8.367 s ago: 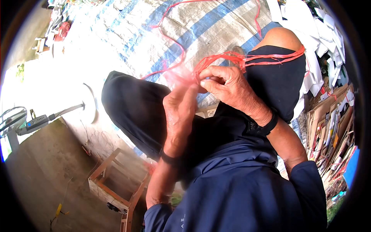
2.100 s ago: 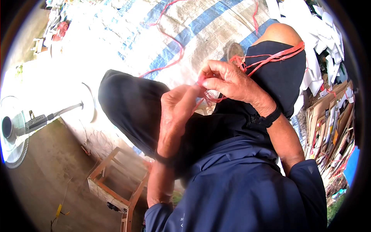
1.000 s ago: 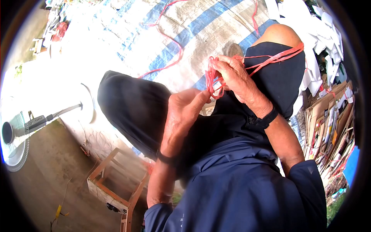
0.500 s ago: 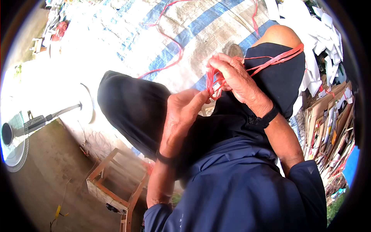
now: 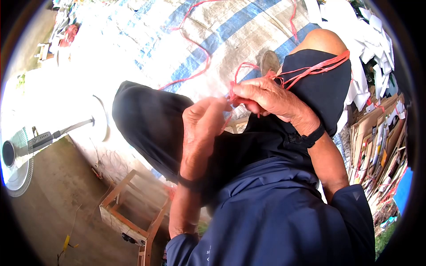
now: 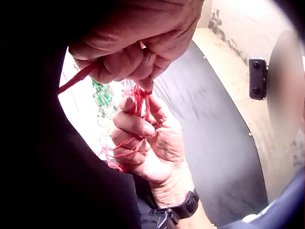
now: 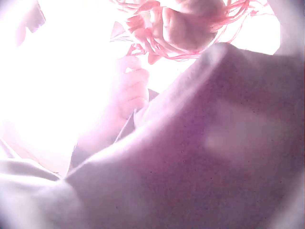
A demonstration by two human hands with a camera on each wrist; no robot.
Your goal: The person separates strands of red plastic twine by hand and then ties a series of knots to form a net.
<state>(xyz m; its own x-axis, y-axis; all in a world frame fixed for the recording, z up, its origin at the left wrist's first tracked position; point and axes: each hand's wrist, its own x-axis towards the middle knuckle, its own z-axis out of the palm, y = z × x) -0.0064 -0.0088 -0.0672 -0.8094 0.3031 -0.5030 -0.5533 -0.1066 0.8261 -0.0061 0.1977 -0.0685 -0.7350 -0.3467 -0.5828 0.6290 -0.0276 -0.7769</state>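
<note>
Red plastic twine (image 5: 326,64) is looped round the right knee and runs to both hands. My right hand (image 5: 273,98) grips a gathered bunch of it, with a loose loop sticking up above the fingers. Close beside it, my left hand (image 5: 202,117), slightly blurred, pinches the twine. In the left wrist view, the left hand (image 6: 138,40) is above with a strand trailing from its curled fingers. The red bunch (image 6: 141,102) passes down into the right hand (image 6: 159,143), strands crossing its fingers. The overexposed right wrist view shows twine strands (image 7: 233,14) around the right hand (image 7: 188,26).
A blue-and-white striped tarp (image 5: 239,31) covers the ground, with a long twine strand (image 5: 206,57) lying on it. White paper scraps (image 5: 370,48) and bundled cardboard (image 5: 377,142) sit at right. At left stand a fan (image 5: 17,153) and a wooden frame (image 5: 133,204).
From half a second ago, my right hand has turned over the twine bunch, and my left hand has shifted a little left and down. Since the oldest frame, the loose tuft has become a smaller bunch.
</note>
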